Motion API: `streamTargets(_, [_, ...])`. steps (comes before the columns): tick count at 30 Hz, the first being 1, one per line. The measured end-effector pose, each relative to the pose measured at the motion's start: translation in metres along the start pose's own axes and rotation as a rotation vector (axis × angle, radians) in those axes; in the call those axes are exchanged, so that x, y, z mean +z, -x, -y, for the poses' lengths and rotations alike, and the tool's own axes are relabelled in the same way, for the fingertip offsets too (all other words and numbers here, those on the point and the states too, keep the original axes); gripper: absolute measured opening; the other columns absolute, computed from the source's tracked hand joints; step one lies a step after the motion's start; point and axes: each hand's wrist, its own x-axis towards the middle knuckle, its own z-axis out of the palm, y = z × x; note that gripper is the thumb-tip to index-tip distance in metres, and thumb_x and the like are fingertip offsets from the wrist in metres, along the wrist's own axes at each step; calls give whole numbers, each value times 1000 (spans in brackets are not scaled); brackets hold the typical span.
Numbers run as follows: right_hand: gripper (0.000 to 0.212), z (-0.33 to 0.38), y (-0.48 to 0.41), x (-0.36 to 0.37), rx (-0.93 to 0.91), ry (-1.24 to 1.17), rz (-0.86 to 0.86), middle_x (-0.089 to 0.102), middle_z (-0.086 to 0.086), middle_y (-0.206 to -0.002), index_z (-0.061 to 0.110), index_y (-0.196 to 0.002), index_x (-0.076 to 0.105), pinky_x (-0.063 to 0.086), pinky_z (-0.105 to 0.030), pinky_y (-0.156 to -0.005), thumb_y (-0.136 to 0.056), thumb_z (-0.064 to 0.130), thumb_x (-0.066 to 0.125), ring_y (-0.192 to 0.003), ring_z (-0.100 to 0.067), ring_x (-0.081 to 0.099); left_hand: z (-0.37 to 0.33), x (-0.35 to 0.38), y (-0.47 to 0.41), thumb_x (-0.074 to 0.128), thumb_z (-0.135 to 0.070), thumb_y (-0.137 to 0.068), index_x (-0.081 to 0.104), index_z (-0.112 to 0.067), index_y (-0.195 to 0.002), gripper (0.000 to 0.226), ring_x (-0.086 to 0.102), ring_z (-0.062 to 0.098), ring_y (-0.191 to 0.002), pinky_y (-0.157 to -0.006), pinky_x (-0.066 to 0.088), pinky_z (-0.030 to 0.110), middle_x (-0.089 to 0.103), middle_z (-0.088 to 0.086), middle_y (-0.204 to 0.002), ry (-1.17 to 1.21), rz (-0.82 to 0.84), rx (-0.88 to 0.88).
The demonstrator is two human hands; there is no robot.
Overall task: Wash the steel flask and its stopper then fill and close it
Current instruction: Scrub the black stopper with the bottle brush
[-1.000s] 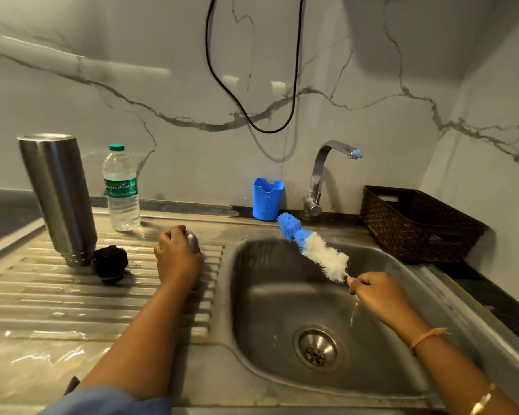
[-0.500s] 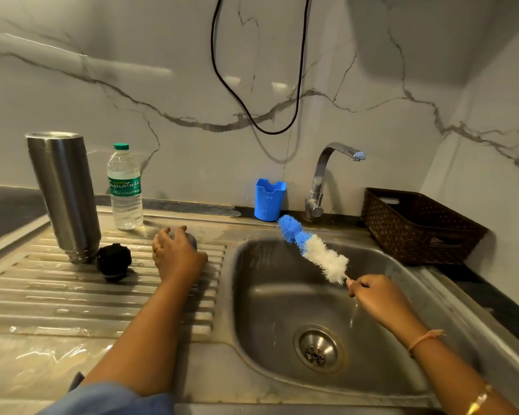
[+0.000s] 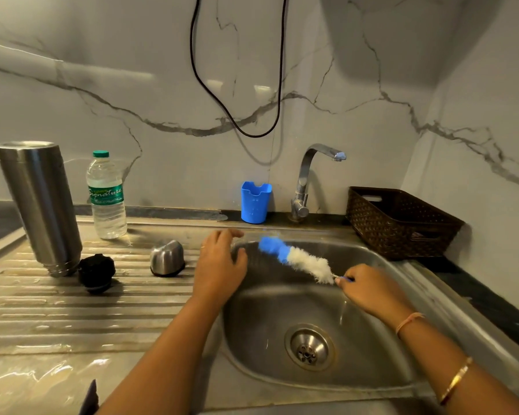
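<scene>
Looking down on the steel sink (image 3: 270, 313) and its ribbed drainboard (image 3: 72, 319), I judge the washing close to done. The steel flask (image 3: 41, 205) stands mouth-down at the drainboard's far left, as if draining. The water bottle (image 3: 107, 196) stands capped and upright near it by the wall. Over the basin I have the bottle brush (image 3: 306, 263) tilted, blue tip toward the left rim, with the right hand (image 3: 372, 292) pinching its thin handle. The left hand (image 3: 219, 268) hovers at the basin's left edge, fingers loose and holding nothing. The steel cap (image 3: 166, 259) sits just left of that hand. The black stopper (image 3: 96, 274) lies by the flask's mouth; I cannot tell whether they touch. Next, I reckon, the brush must be set down so both hands are free to right the flask and fill it.
</scene>
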Motion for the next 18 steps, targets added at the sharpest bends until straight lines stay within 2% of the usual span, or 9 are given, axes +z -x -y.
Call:
streamTargets(3, [28, 8, -2, -11, -60, 79, -83, 57, -1, -72, 16, -86, 63, 45, -30, -61, -96, 35, 45, -69, -18, 56, 3, 13, 6, 58, -25, -90, 52, -27, -119, 29, 44, 14, -117, -99, 38, 28, 48, -4, -123, -100, 247, 18])
streamTargets(5, [28, 17, -5, -22, -118, 196, -208, 59, -2, -78, 18, -96, 62, 47, -30, -64, -97, 35, 42, -70, -17, 54, 6, 16, 8, 57, -27, -91, 53, -28, -119, 28, 43, 14, -118, -100, 38, 30, 48, -5, -125, -144, 310, 20])
streamTargets(9, [28, 40, -27, -58, -227, 393, -356, 51, 1, -72, 17, -95, 62, 31, -24, -50, -98, 33, 39, -62, -16, 47, 12, 19, 4, 55, -28, -92, 53, -27, -119, 27, 43, 13, -117, -99, 37, 29, 48, -5, -126, -155, 296, 13])
streamTargets(13, [28, 67, -62, -94, -293, 575, -455, 54, -4, -71, 12, -91, 64, 47, -32, -65, -97, 29, 42, -68, -21, 54, 17, 25, -1, 54, -28, -92, 54, -26, -116, 24, 45, 12, -113, -92, 35, 24, 51, -5, -122, -175, 274, 7])
streamTargets(18, [20, 106, -93, -130, -375, 834, -540, 33, -2, -58, 14, -78, 52, 37, -38, -71, -94, 23, 47, -67, -24, 42, 23, 29, -8, 52, -27, -93, 57, -25, -113, 21, 47, 11, -107, -85, 32, 19, 54, -5, -115, -156, 198, 14])
